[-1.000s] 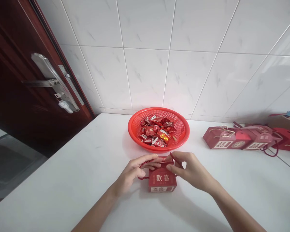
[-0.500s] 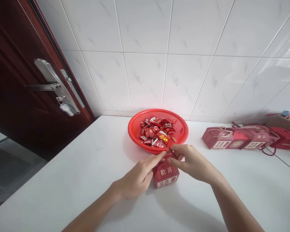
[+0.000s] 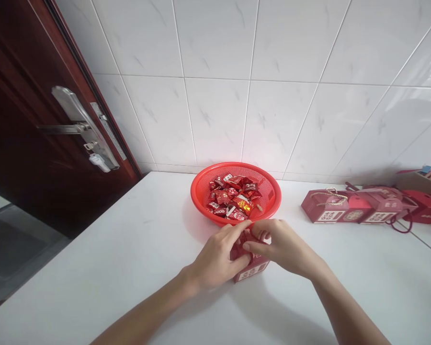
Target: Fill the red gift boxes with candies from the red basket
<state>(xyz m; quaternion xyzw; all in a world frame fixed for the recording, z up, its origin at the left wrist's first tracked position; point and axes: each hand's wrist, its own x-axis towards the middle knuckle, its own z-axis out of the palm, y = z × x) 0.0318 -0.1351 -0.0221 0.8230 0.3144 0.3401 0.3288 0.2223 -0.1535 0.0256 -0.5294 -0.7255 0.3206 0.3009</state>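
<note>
Tabletop edge [image 3: 81, 244] well left of box [image 3: 254, 269]

On desk [image 3: 93, 268], box [image 3: 254, 271] between left hand [image 3: 215, 258] and right hand [image 3: 285, 245], basket [image 3: 200, 203] just behind, sweets [image 3: 233, 195] inside basket, other boxes [image 3: 357, 207] to right, door [image 3: 25, 124] far left.

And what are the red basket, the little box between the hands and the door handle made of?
The red basket looks like shiny plastic: one bright colour, with rows of small holes. The little box is probably thin card: printed, with straight folded edges. The door handle seems to be metal, as its silvery surface gleams.
</note>
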